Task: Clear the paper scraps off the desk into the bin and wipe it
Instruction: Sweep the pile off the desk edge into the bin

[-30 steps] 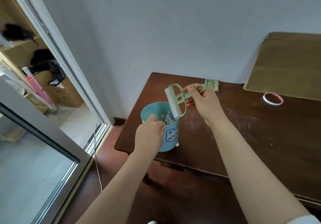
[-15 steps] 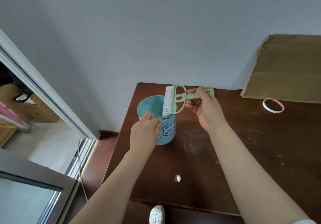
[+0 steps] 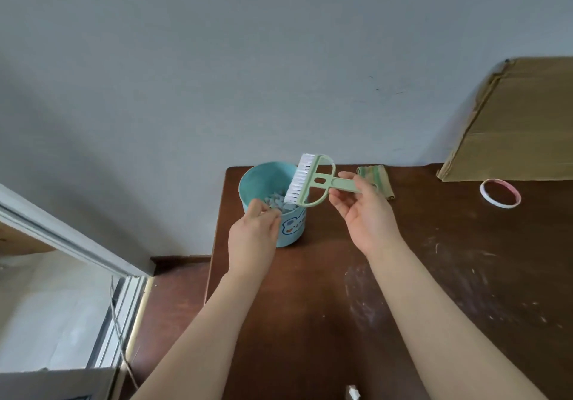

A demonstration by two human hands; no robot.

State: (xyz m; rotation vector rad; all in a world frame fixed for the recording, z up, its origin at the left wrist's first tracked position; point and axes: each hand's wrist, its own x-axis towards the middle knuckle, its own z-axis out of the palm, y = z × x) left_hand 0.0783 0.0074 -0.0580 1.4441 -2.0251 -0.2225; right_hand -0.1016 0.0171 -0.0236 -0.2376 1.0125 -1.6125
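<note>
Bin [image 3: 280, 210] on desk's [image 3: 325, 291] far-left corner; tape ring [image 3: 499, 193] far right, before cardboard [image 3: 521, 120].

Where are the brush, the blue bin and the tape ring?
brush [image 3: 345, 184]: head view, on its green handle.
blue bin [image 3: 293, 229]: head view, on its front wall.
tape ring [image 3: 499, 204]: head view, on its near rim.

Domestic room indicated: scuffed dark wooden desk [image 3: 310, 306] pushed against plain painted wall [image 3: 217, 58]; sliding glass door [image 3: 77, 244] set at left; flattened cardboard [image 3: 521, 120] leaned on the wall; cartoon-printed bin [image 3: 291, 229] kept on the desk.
</note>
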